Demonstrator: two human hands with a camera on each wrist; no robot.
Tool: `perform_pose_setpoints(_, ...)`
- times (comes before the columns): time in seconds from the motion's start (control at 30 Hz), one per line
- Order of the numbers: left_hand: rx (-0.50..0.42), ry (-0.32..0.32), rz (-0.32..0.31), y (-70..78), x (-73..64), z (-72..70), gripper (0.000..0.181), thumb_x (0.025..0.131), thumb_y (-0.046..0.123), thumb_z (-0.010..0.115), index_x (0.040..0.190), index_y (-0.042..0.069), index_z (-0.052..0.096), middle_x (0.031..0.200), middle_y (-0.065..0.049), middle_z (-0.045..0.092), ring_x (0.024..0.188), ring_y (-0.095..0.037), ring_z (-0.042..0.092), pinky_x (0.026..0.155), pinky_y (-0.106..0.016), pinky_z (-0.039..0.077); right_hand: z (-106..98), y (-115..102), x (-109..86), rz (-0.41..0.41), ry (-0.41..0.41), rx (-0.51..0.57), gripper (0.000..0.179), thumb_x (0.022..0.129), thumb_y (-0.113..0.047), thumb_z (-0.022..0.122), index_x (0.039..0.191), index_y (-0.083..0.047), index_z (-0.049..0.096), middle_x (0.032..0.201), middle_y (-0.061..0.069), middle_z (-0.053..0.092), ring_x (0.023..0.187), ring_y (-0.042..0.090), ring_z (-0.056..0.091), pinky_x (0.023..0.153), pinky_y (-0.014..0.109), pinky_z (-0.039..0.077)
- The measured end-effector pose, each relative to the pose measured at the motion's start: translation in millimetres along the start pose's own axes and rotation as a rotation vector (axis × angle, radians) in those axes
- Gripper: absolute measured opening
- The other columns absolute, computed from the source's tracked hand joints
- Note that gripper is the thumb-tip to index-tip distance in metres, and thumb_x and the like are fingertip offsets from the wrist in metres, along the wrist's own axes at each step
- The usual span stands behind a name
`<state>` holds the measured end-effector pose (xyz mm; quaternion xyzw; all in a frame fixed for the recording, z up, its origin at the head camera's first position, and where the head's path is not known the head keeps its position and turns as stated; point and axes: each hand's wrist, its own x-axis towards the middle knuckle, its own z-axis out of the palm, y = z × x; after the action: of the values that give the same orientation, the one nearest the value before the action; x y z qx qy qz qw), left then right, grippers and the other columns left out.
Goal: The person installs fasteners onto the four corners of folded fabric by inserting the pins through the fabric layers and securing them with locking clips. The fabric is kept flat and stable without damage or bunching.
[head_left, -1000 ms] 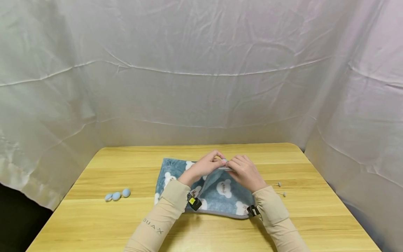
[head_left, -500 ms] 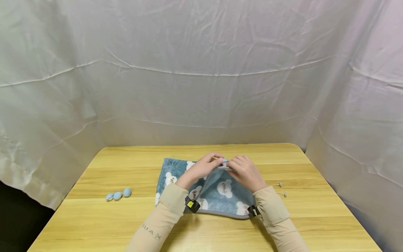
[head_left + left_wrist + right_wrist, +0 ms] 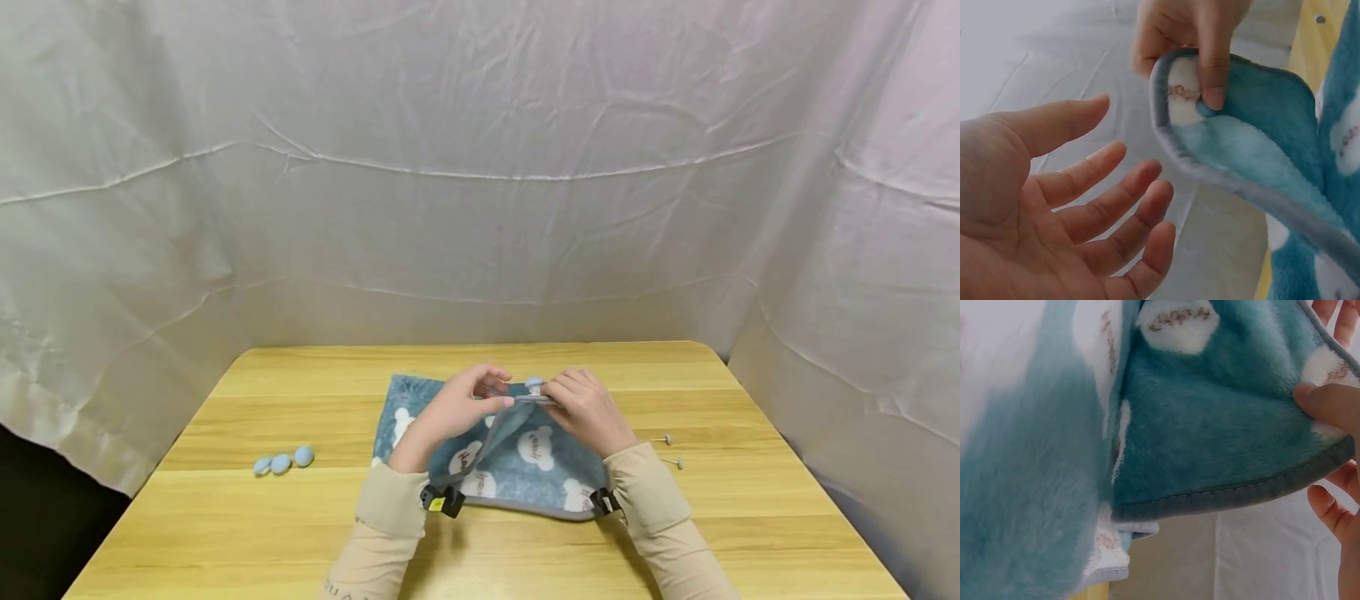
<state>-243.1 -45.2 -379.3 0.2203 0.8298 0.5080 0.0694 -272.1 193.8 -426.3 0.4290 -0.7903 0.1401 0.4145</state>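
Observation:
A teal fleece blanket with white bear patches and grey binding lies folded in the head view, one edge lifted. My right hand pinches that raised edge between thumb and fingers. Against the fleece by the right thumb shows a small blue round piece, partly covered by the thumb in the left wrist view; in the head view a pale blue round top pokes up by the edge. Just left of it, my left hand has its fingers spread and loosely bent, holding nothing.
Several light blue round caps sit in a row on the left of the wooden table. Right of the blanket lie two small pins with round heads. Pale cloth curtains surround the table.
My left hand has let go at the raised edge and drawn back to the left and nearer. The blue round top there has come into sight. My right hand keeps its place.

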Motion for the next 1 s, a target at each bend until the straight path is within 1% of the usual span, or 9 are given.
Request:
perform_pose_setpoints(0.1, 0.08, 0.018, 0.029, 0.1, 0.4, 8.1, 0.036, 0.093, 0.024, 0.067, 0.126, 0.013, 0.059, 0.119, -0.008, 0.064, 0.107, -0.023, 0.061, 0.086, -0.038, 0.052, 0, 0, 0.4, -0.003, -0.001, 0.002, 0.027, 0.067, -0.01, 0.086, 0.086, -0.011, 0.066, 0.081, -0.001, 0.068, 0.076, 0.015, 0.058, 0.066, 0.031, 0.043)
perform_pose_setpoints(0.2, 0.157, 0.043, 0.043, -1.7, 3.2, 22.3, 0.034, 0.092, 0.025, 0.068, 0.123, 0.014, 0.061, 0.117, -0.005, 0.065, 0.104, -0.021, 0.061, 0.085, -0.037, 0.051, 0, 0, 0.6, -0.008, -0.002, 0.008, 0.027, 0.067, -0.01, 0.085, 0.086, -0.011, 0.066, 0.082, -0.001, 0.068, 0.076, 0.015, 0.058, 0.066, 0.031, 0.043)
perform_pose_setpoints(0.37, 0.241, 0.132, 0.085, -5.1, 7.0, 42.2, 0.019, 0.093, 0.027, 0.067, 0.11, 0.018, 0.066, 0.105, 0.001, 0.067, 0.086, -0.012, 0.059, 0.074, -0.028, 0.048, -1, 1, 0.7, -0.015, -0.018, 0.006, 0.026, 0.069, -0.012, 0.084, 0.087, -0.012, 0.065, 0.082, -0.002, 0.068, 0.076, 0.015, 0.058, 0.066, 0.031, 0.041)
perform_pose_setpoints(0.5, 0.261, 0.203, 0.126, -6.6, 10.1, 48.7, 0.008, 0.095, 0.025, 0.064, 0.098, 0.018, 0.067, 0.09, 0.002, 0.064, 0.072, -0.009, 0.052, 0.063, -0.023, 0.043, -3, 0, 1.7, -0.009, -0.045, 0.002, 0.025, 0.07, -0.013, 0.084, 0.087, -0.012, 0.066, 0.081, -0.001, 0.068, 0.076, 0.016, 0.058, 0.067, 0.031, 0.042)
perform_pose_setpoints(0.57, 0.244, 0.223, 0.136, -7.3, 11.9, 48.9, 0.008, 0.096, 0.025, 0.062, 0.096, 0.017, 0.066, 0.085, 0.002, 0.062, 0.068, -0.009, 0.049, 0.06, -0.023, 0.041, -5, 1, 4.1, -0.003, -0.058, -0.005, 0.025, 0.07, -0.013, 0.084, 0.088, -0.012, 0.066, 0.081, -0.001, 0.068, 0.076, 0.016, 0.058, 0.067, 0.032, 0.043)
perform_pose_setpoints(0.63, 0.204, 0.233, 0.13, -8.4, 13.0, 47.4, 0.01, 0.097, 0.026, 0.061, 0.098, 0.017, 0.065, 0.084, 0.002, 0.061, 0.065, -0.009, 0.048, 0.058, -0.022, 0.04, -7, 1, 7.2, 0.005, -0.077, -0.015, 0.026, 0.071, -0.015, 0.084, 0.09, -0.012, 0.066, 0.082, 0.0, 0.068, 0.077, 0.017, 0.059, 0.068, 0.033, 0.045)
perform_pose_setpoints(0.8, 0.086, 0.256, 0.075, -14.4, 13.3, 37.5, 0.016, 0.099, 0.029, 0.057, 0.104, 0.016, 0.064, 0.086, -0.001, 0.064, 0.066, -0.009, 0.051, 0.058, -0.024, 0.042, -19, 7, 11.6, 0.045, -0.111, -0.014, 0.031, 0.073, -0.021, 0.083, 0.097, -0.009, 0.067, 0.086, 0.003, 0.068, 0.081, 0.02, 0.06, 0.073, 0.039, 0.047)
perform_pose_setpoints(0.9, 0.027, 0.293, 0.038, -18.5, 13.7, 27.4, 0.018, 0.098, 0.028, 0.058, 0.105, 0.013, 0.065, 0.089, -0.006, 0.065, 0.073, -0.012, 0.054, 0.062, -0.027, 0.044, -31, 15, 6.4, 0.085, -0.12, -0.019, 0.036, 0.073, -0.022, 0.083, 0.101, -0.007, 0.067, 0.088, 0.006, 0.069, 0.083, 0.023, 0.061, 0.076, 0.042, 0.048)
perform_pose_setpoints(1.0, -0.084, 0.328, -0.032, -25.0, 14.1, 16.4, 0.021, 0.097, 0.026, 0.06, 0.107, 0.008, 0.066, 0.094, -0.01, 0.067, 0.078, -0.013, 0.056, 0.066, -0.027, 0.045, -46, 26, -4.4, 0.131, -0.14, -0.047, 0.036, 0.074, -0.021, 0.081, 0.104, -0.007, 0.066, 0.089, 0.007, 0.069, 0.084, 0.025, 0.061, 0.075, 0.043, 0.047)
